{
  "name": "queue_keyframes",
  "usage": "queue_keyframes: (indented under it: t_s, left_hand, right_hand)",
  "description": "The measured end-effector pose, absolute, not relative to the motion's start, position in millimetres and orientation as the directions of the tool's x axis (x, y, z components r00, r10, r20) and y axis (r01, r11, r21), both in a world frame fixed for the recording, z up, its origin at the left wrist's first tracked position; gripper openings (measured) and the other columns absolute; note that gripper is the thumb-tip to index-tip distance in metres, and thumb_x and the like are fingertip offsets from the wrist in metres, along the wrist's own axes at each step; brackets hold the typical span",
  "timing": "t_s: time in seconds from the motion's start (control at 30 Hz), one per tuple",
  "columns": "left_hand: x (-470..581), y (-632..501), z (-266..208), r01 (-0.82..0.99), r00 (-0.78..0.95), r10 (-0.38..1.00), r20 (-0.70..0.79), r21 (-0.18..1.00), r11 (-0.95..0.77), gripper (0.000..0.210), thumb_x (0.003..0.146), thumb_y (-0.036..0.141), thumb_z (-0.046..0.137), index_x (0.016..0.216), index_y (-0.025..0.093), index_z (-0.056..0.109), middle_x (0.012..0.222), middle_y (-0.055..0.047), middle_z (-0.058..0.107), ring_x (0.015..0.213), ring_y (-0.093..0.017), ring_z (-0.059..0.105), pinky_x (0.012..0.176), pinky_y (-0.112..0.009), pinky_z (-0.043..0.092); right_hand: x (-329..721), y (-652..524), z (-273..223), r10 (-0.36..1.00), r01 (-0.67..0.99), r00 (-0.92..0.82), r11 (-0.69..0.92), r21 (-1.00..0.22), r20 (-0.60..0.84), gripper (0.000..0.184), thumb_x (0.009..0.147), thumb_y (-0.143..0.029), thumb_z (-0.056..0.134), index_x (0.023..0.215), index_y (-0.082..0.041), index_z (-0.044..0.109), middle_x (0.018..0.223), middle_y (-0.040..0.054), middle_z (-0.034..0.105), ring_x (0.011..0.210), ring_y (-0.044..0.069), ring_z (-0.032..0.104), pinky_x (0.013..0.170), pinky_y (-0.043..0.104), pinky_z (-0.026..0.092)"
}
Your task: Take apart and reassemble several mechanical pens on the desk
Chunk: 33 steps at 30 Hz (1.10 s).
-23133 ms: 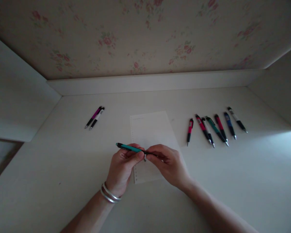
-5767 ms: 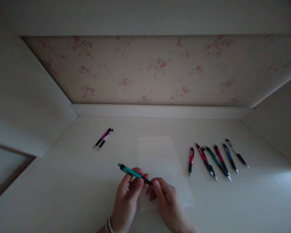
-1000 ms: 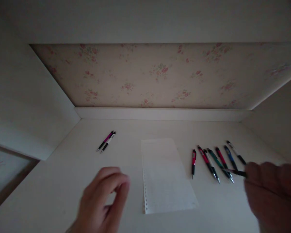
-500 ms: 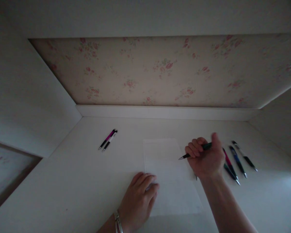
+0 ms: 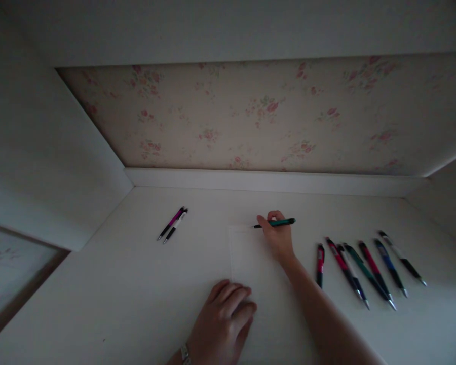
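Note:
A green pen (image 5: 283, 222) with a dark grip is held in my right hand (image 5: 279, 238), its tip pointing left near the top edge of a white sheet of paper (image 5: 247, 261). Whether the tip touches the sheet is hard to make out. My left hand (image 5: 226, 322), with a bracelet at the wrist, rests on the sheet's left side, fingers laid down and slightly bent, holding nothing. My right hand and forearm hide part of the paper's right side.
Several pens lie to the right, among them a red pen (image 5: 319, 266), a green pen (image 5: 367, 268), a blue pen (image 5: 390, 266) and a white-and-black pen (image 5: 403, 257). At the left, a purple pen (image 5: 172, 223) lies beside a white pen (image 5: 176, 226). Floral wallpaper (image 5: 228, 116) stands behind the white desk (image 5: 144, 304).
My right hand has moved left to the paper's upper part, turning the pen from a fist hold with thumb raised into a writing hold. The left hand stays on the sheet. The view shifted slightly.

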<state>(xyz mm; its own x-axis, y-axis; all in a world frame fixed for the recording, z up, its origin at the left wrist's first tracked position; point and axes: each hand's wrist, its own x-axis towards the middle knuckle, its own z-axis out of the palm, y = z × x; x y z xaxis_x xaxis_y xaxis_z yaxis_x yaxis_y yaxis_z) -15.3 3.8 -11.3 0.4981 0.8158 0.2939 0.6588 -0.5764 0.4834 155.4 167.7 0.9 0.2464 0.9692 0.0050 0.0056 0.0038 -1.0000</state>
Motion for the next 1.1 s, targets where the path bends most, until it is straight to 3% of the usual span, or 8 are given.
queue_keyframes:
  t_s: [0.1,0.2,0.33,0.53,1.1]
  left_hand:
    - [-15.1,4.5,-17.7,0.634,0.48,0.804,0.352,0.494,-0.595,0.019,0.091,0.017,0.06,0.107,0.025,0.066,0.116,-0.002,0.069,0.109,-0.022,0.061,0.103,-0.045,0.044]
    - [-14.7,5.1,-20.9,0.623,0.474,0.799,0.37,0.501,-0.601,0.017,0.091,0.018,0.061,0.106,0.025,0.066,0.115,-0.001,0.069,0.108,-0.021,0.061,0.102,-0.043,0.043]
    - [-14.5,4.6,-21.7,0.625,0.464,0.804,0.373,0.505,-0.595,0.014,0.092,0.019,0.061,0.105,0.024,0.065,0.111,0.001,0.07,0.108,-0.02,0.061,0.104,-0.041,0.04]
    - [-15.4,4.7,-24.0,0.623,0.48,0.792,0.377,0.489,-0.61,0.014,0.094,0.021,0.059,0.106,0.025,0.065,0.11,0.001,0.071,0.108,-0.019,0.061,0.104,-0.039,0.039]
    - [-15.8,4.0,-22.8,0.638,0.483,0.789,0.38,0.464,-0.614,0.017,0.094,0.021,0.057,0.109,0.025,0.065,0.113,0.0,0.071,0.109,-0.02,0.061,0.104,-0.04,0.041]
  right_hand:
    - [153.8,171.5,-3.4,0.983,0.056,0.184,0.007,-0.998,0.017,0.015,0.072,-0.032,0.066,0.08,-0.022,0.058,0.045,-0.0076,0.053,0.039,0.012,0.044,0.04,0.022,0.033]
    - [152.3,173.8,-10.2,0.98,0.129,0.197,0.005,-0.992,0.031,0.01,0.072,-0.029,0.056,0.072,-0.02,0.06,0.044,-0.0057,0.052,0.039,0.013,0.045,0.04,0.023,0.033]
    - [152.2,174.5,-18.8,0.955,0.269,0.273,0.036,-0.963,0.112,0.016,0.071,-0.026,0.053,0.056,-0.021,0.052,0.046,-0.0052,0.045,0.046,0.013,0.044,0.046,0.024,0.033]
    - [152.8,175.7,-20.2,0.952,0.411,0.265,0.031,-0.911,0.152,0.019,0.074,-0.025,0.051,0.055,-0.022,0.05,0.046,-0.0055,0.042,0.046,0.013,0.042,0.047,0.024,0.032]
    - [153.6,175.1,-19.4,0.944,0.519,0.271,0.02,-0.855,0.187,0.02,0.075,-0.027,0.049,0.056,-0.022,0.051,0.045,-0.0049,0.043,0.046,0.014,0.044,0.048,0.024,0.032]
